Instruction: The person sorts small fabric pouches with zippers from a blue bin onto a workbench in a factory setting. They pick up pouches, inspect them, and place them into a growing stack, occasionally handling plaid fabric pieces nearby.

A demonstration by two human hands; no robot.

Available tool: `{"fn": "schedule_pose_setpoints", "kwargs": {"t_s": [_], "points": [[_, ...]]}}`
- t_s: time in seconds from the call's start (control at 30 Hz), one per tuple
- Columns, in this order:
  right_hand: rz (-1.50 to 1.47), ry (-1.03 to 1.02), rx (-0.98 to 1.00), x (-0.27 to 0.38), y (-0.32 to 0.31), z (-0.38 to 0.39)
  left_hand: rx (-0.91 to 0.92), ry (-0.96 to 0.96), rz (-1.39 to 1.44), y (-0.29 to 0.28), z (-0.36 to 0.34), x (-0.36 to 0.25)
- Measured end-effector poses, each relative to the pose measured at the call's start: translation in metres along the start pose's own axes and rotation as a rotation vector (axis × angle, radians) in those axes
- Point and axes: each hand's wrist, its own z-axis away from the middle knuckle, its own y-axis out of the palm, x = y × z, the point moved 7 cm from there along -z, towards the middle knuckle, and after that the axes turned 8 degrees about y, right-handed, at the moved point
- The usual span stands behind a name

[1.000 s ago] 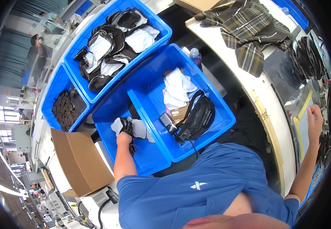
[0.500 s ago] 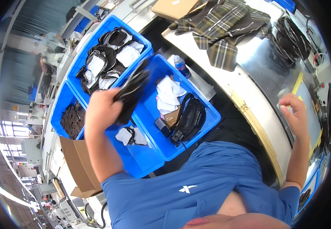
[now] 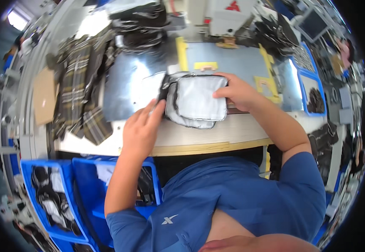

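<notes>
A small stack of fabric pieces (image 3: 201,96), white-faced with black edging, lies over the table's front part in front of me. My right hand (image 3: 238,93) grips its right side, thumb on the white face and the other fingers partly hidden beneath and behind it. My left hand (image 3: 141,128) is at the stack's left side, thumb and forefinger closed at the black edge strip (image 3: 164,89). Slight blur hides exactly how much cloth lies between those fingers. Behind the stack is a blue-grey plate (image 3: 233,59) with yellow-taped edges.
A white machine head (image 3: 231,17) stands at the back. Dark fabric piles (image 3: 138,25) sit at the back left, plaid cloth (image 3: 75,84) and cardboard (image 3: 44,96) farther left. Blue bins (image 3: 75,189) stand at lower left. On the right is another blue bin (image 3: 303,94).
I have turned from the blue bins to the table. My left hand, which held dark fabric pieces over the bins, is now at the table; my right hand has taken hold of the white-faced stack.
</notes>
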Motion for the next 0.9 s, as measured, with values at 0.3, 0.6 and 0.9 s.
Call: {"fn": "schedule_pose_setpoints", "kwargs": {"t_s": [0.3,0.6,0.9], "points": [[0.316,-0.088,-0.078,0.013,-0.041,0.001,-0.544,-0.335,0.093,-0.041,0.000,0.043],[-0.087,-0.256,0.160,0.050,-0.010,0.014,-0.337,0.255,0.095,-0.015,-0.055,-0.081],[0.187,-0.158,0.052,0.053,-0.051,0.002,-0.247,-0.441,0.488,0.022,0.018,-0.041]]}}
